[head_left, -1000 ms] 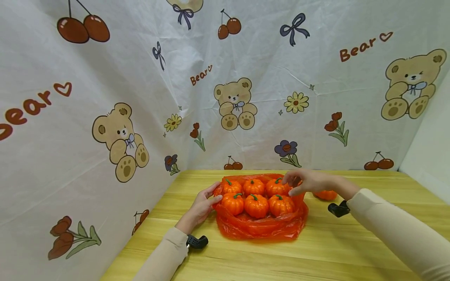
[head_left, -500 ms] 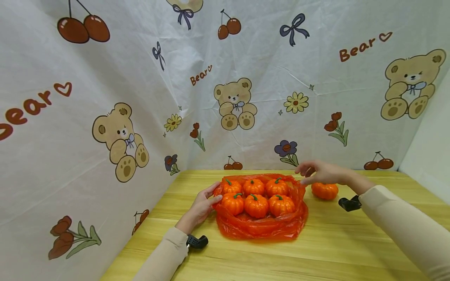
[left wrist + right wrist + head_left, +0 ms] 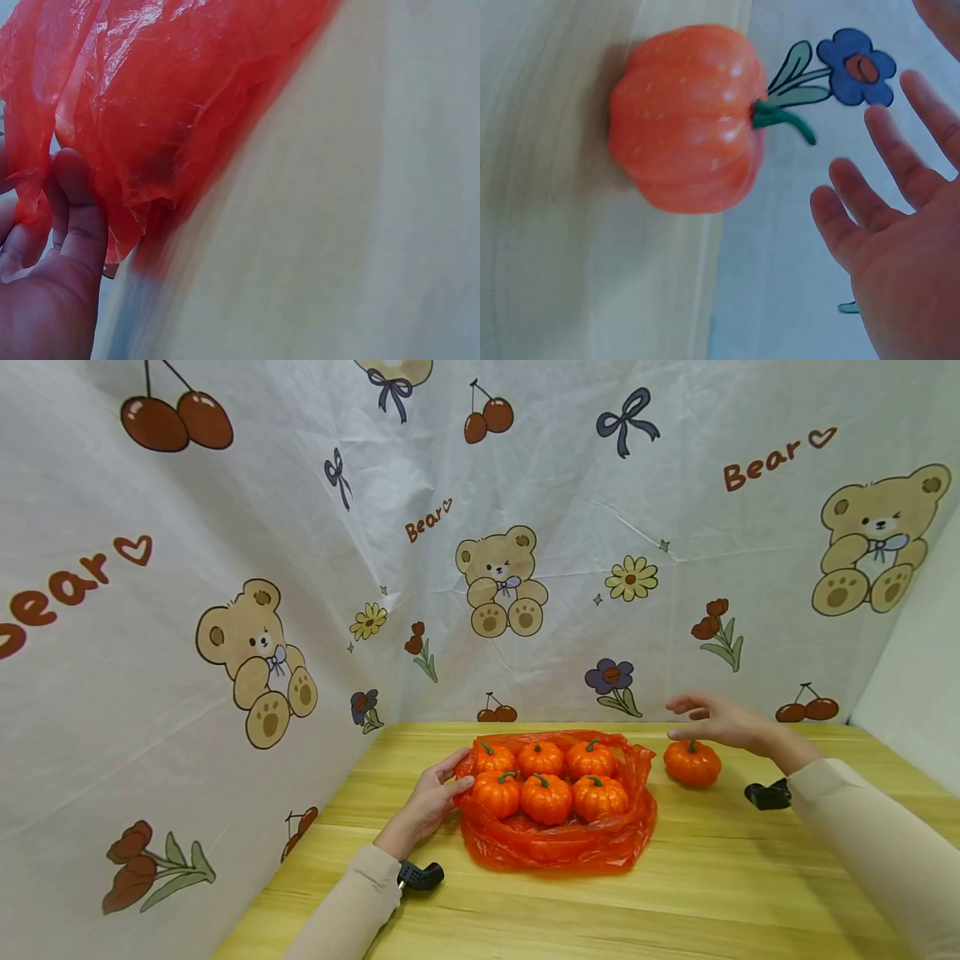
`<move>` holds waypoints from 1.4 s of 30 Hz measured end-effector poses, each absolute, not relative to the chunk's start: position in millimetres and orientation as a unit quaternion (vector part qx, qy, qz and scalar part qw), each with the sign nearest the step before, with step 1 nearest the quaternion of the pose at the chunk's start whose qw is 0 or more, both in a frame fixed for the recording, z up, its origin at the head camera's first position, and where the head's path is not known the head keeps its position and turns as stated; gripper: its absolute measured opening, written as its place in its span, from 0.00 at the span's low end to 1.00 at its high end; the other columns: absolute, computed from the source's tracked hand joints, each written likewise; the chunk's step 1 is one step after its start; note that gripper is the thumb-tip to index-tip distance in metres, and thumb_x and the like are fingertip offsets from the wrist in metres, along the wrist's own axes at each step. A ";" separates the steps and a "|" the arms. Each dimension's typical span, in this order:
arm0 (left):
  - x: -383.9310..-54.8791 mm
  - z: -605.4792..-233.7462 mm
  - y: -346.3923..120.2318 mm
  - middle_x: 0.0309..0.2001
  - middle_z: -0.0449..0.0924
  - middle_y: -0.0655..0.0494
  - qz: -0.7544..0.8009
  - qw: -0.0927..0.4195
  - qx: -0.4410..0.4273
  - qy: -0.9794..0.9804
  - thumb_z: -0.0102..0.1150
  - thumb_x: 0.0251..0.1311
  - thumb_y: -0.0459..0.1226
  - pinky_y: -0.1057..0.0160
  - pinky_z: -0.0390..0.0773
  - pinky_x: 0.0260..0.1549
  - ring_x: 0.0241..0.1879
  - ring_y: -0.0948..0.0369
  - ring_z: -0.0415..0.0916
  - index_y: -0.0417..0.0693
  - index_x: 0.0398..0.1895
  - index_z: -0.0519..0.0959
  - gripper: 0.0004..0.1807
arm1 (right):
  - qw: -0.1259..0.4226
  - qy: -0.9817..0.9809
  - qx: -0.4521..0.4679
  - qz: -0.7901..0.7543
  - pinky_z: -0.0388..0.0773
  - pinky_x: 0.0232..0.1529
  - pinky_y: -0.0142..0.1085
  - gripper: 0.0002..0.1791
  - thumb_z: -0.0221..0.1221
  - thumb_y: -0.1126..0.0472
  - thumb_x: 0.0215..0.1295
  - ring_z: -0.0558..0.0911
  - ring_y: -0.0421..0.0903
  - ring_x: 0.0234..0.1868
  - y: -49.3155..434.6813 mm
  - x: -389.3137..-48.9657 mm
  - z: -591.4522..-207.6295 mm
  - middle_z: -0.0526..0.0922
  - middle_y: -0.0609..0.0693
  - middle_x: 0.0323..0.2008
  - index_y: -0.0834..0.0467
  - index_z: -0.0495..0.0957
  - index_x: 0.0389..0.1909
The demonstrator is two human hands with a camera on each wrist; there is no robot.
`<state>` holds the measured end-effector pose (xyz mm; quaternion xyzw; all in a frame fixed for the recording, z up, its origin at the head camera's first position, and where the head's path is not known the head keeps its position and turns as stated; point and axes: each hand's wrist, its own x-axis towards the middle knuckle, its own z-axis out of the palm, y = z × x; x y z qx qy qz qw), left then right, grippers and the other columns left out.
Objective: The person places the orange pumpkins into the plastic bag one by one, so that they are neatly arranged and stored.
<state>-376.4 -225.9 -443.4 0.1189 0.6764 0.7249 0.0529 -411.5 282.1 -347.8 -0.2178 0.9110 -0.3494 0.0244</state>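
Note:
A red plastic bag (image 3: 555, 852) lies opened out on the table, and several small orange pumpkins (image 3: 546, 799) with green stems sit in it in two rows. At its left side my left hand (image 3: 429, 795) pinches the edge of the film between thumb and fingers; the left wrist view shows the gathered film (image 3: 30, 187) between them. One more pumpkin (image 3: 692, 765) stands on the table to the right of the bag. Above and behind this pumpkin hovers my right hand (image 3: 723, 722), its fingers spread and holding nothing. In the right wrist view the pumpkin's stem (image 3: 784, 118) points toward the fingers.
The wooden table (image 3: 720, 885) ends at the back against a white cloth (image 3: 555, 668) printed with bears, flowers and cherries. The same cloth hangs along the left side. A black wrist camera (image 3: 768, 795) sits beside the right sleeve, another (image 3: 422, 877) beside the left.
My right hand has moved right, from over the bag's right side to above the lone pumpkin, which now shows more fully. My left hand and the bagged pumpkins have stayed in place.

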 end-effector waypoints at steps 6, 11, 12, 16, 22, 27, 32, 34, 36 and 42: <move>-375.3 -442.4 -225.4 0.82 0.52 0.42 0.722 0.053 0.116 0.680 0.61 0.71 0.31 0.55 0.82 0.59 0.77 0.39 0.58 0.49 0.81 0.59 0.38 | 0.032 0.910 -0.195 -0.366 0.65 0.64 0.76 0.45 0.64 0.45 0.70 0.56 0.81 0.72 288.9 -417.7 -359.3 0.56 0.74 0.75 0.61 0.55 0.78; -375.1 -442.3 -224.9 0.81 0.53 0.41 0.721 0.053 0.116 0.681 0.60 0.71 0.31 0.55 0.82 0.59 0.76 0.38 0.58 0.49 0.81 0.59 0.38 | 0.054 0.901 -0.165 -0.397 0.62 0.65 0.77 0.50 0.62 0.44 0.72 0.55 0.82 0.71 292.9 -424.3 -375.7 0.49 0.77 0.76 0.63 0.45 0.81; -375.2 -442.4 -224.8 0.81 0.54 0.41 0.721 0.054 0.115 0.681 0.60 0.71 0.31 0.55 0.82 0.58 0.76 0.38 0.59 0.49 0.81 0.59 0.38 | 0.057 0.900 -0.160 -0.402 0.62 0.65 0.77 0.50 0.61 0.44 0.73 0.55 0.82 0.71 293.6 -424.8 -379.1 0.48 0.78 0.76 0.64 0.44 0.81; -375.9 -443.4 -224.2 0.81 0.54 0.41 0.721 0.056 0.118 0.680 0.60 0.71 0.30 0.56 0.83 0.57 0.76 0.39 0.60 0.49 0.81 0.59 0.38 | 0.069 0.896 -0.142 -0.416 0.60 0.67 0.76 0.52 0.60 0.42 0.72 0.58 0.78 0.72 296.3 -425.2 -390.4 0.46 0.77 0.77 0.63 0.42 0.82; -376.4 -442.9 -224.3 0.81 0.54 0.41 0.723 0.052 0.115 0.680 0.61 0.71 0.31 0.57 0.83 0.57 0.76 0.39 0.60 0.49 0.81 0.60 0.38 | 0.082 0.886 -0.140 -0.434 0.58 0.69 0.76 0.53 0.60 0.43 0.73 0.57 0.78 0.71 299.1 -427.2 -405.4 0.47 0.78 0.76 0.65 0.41 0.81; -375.1 -442.3 -224.5 0.81 0.53 0.41 0.722 0.054 0.115 0.680 0.61 0.70 0.31 0.56 0.83 0.57 0.76 0.39 0.59 0.49 0.81 0.60 0.38 | 0.084 0.885 -0.127 -0.440 0.62 0.71 0.71 0.53 0.61 0.43 0.72 0.61 0.76 0.69 297.6 -426.8 -418.4 0.46 0.81 0.74 0.66 0.42 0.80; -374.4 -442.6 -223.6 0.81 0.52 0.40 0.722 0.057 0.119 0.679 0.61 0.70 0.31 0.56 0.83 0.58 0.77 0.38 0.58 0.48 0.81 0.59 0.38 | 0.073 0.890 -0.116 -0.436 0.66 0.70 0.68 0.53 0.61 0.41 0.71 0.64 0.72 0.66 297.1 -423.4 -426.2 0.48 0.81 0.73 0.66 0.45 0.80; -373.8 -442.4 -223.5 0.81 0.52 0.40 0.721 0.058 0.120 0.680 0.61 0.71 0.31 0.56 0.82 0.58 0.77 0.38 0.57 0.47 0.81 0.58 0.38 | 0.070 0.892 -0.114 -0.431 0.68 0.68 0.66 0.52 0.61 0.40 0.71 0.65 0.70 0.65 296.7 -422.7 -427.3 0.53 0.80 0.72 0.67 0.47 0.80; -373.3 -442.2 -223.6 0.81 0.53 0.40 0.722 0.058 0.119 0.680 0.61 0.70 0.31 0.55 0.82 0.58 0.76 0.38 0.58 0.48 0.81 0.59 0.38 | 0.067 0.895 -0.111 -0.427 0.71 0.66 0.60 0.52 0.61 0.40 0.70 0.68 0.67 0.63 296.0 -422.4 -427.5 0.59 0.77 0.70 0.67 0.49 0.79; -374.6 -442.9 -224.2 0.80 0.55 0.39 0.719 0.051 0.119 0.683 0.61 0.70 0.30 0.55 0.83 0.58 0.76 0.38 0.59 0.48 0.81 0.60 0.37 | 0.070 0.898 -0.100 -0.422 0.76 0.54 0.40 0.50 0.62 0.38 0.68 0.74 0.58 0.56 293.5 -421.6 -427.0 0.71 0.68 0.61 0.68 0.56 0.75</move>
